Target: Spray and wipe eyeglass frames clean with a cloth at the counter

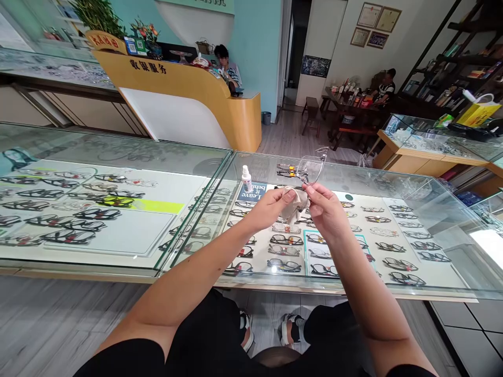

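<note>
Over the glass counter, a pair of eyeglasses [312,168] with clear lenses is held up in front of me. My right hand [324,207] is closed, pinching the frame near its lower end. A light cleaning cloth [301,199] is wrapped at one lens, and the thumb and fingers of my left hand [277,203] are pressed together on it. Part of the eyeglasses is hidden behind the cloth and fingers. A small white spray bottle [246,179] stands upright on the counter, left of my hands.
Beneath my hands a glass display case [231,220] holds rows of spectacle frames, and another case [98,152] adjoins at the left. Beyond are a wooden cashier desk [173,94] with a seated person [231,73], and a table with another person [386,89].
</note>
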`<state>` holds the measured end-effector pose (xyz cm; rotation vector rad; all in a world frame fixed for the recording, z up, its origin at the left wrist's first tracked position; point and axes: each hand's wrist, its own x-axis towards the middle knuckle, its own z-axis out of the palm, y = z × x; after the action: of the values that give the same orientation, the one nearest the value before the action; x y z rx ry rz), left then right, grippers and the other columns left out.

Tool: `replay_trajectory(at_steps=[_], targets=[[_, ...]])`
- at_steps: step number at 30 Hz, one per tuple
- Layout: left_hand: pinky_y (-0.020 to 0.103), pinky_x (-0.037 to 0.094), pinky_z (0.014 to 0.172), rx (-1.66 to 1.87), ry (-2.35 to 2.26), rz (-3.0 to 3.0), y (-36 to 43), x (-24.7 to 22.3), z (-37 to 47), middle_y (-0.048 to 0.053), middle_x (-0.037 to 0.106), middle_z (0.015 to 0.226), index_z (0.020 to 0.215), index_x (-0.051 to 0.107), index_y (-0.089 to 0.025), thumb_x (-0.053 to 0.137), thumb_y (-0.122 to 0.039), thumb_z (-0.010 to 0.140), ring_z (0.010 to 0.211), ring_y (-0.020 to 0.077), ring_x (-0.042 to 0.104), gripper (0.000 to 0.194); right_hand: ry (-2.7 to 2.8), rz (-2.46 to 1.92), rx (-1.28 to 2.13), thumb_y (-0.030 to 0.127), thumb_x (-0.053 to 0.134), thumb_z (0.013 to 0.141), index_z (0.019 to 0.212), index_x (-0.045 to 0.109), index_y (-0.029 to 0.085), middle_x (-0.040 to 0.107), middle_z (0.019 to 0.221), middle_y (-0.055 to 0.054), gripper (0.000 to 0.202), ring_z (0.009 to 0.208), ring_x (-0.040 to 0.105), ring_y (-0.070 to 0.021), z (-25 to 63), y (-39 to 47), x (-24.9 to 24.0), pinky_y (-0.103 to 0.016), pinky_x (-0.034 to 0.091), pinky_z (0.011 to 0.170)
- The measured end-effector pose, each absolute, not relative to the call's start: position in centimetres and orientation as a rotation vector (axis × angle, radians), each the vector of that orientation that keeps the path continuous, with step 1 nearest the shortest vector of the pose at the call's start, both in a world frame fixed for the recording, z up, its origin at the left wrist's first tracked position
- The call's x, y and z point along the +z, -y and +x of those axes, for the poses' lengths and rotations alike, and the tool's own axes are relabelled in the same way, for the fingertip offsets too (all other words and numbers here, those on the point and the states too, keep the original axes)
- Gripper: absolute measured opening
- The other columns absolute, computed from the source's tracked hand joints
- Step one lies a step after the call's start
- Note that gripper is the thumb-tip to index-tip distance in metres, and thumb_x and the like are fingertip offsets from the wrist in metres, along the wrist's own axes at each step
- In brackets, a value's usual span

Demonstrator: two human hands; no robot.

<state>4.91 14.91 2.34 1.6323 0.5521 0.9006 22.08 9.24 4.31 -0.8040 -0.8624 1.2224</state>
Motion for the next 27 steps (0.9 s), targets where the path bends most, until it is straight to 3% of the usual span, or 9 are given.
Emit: replay_trajectory(at_steps=[6,11,15,22,27], targets=[[0.027,0.046,0.065,0.874,-0.475,1.486,-15.0,2.1,5.2,0.000,0.061,0.073,0.083,0.064,-0.016,0.067,-0.077,0.093,0.066,0.0121,0.055,0.062,0.963,-0.791,1.189,0.045,0.102,0.070,0.077,0.080,0.026,0.070,0.110,-0.001,0.030,0.107,0.067,-0.0195,22.5,-9.3,4.4,-0.033,0.054,0.104],[0.026,0.047,0.061,0.829,-0.443,1.348,-14.9,1.5,5.4,0.001,0.064,0.074,0.086,0.066,-0.015,0.072,-0.074,0.092,0.063,0.0113,0.056,0.059,0.974,-0.800,1.215,0.049,0.102,0.068,0.076,0.077,0.025,0.069,0.109,-0.002,0.035,0.096,0.066,-0.0182,22.1,-9.5,4.1,-0.033,0.056,0.091],[0.024,0.040,0.054,0.803,-0.436,1.297,-14.8,1.3,5.4,-0.002,0.058,0.069,0.086,0.063,-0.016,0.077,-0.073,0.088,0.057,0.0092,0.050,0.058,0.983,-0.792,1.249,0.049,0.101,0.069,0.079,0.078,0.025,0.069,0.106,-0.002,0.035,0.092,0.064,-0.0171,21.5,-9.5,3.8,-0.030,0.055,0.084],[0.023,0.042,0.065,0.788,-0.384,1.283,-14.6,1.7,5.2,0.000,0.066,0.086,0.113,0.071,-0.017,0.092,-0.055,0.081,0.072,0.0100,0.056,0.054,0.909,-0.788,1.299,0.049,0.102,0.067,0.080,0.078,0.024,0.072,0.100,-0.001,0.038,0.082,0.062,-0.0155,21.5,-9.6,3.8,-0.027,0.052,0.068],[0.023,0.042,0.064,0.825,-0.369,1.268,-14.3,1.7,5.5,-0.002,0.064,0.084,0.113,0.069,-0.017,0.096,-0.054,0.076,0.071,0.0092,0.055,0.059,0.796,-0.784,1.390,0.049,0.106,0.061,0.084,0.079,0.023,0.076,0.094,0.000,0.044,0.072,0.061,-0.0131,21.6,-10.0,3.7,-0.025,0.050,0.061]])
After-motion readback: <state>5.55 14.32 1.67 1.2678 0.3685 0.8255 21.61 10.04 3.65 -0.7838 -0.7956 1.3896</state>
